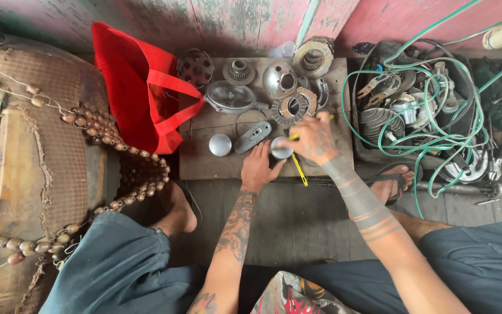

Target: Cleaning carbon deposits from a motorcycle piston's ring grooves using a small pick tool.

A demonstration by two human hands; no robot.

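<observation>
Both tattooed forearms reach to a wooden board (204,166). Left hand (258,167) lies with loose fingers against a small round metal cap (281,147). Right hand (315,139) grasps a yellow screwdriver (299,167) over this cap.

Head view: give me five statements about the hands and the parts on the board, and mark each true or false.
1. The left hand touches a small round metal cap. True.
2. The right hand holds a yellow-handled tool. True.
3. The red bag lies right of the wooden board. False: it lies left of it.
4. The green cable is coiled on the board. False: it loops over the box of parts to the right.
5. A second round cap lies apart, left of the hands. True.
</observation>
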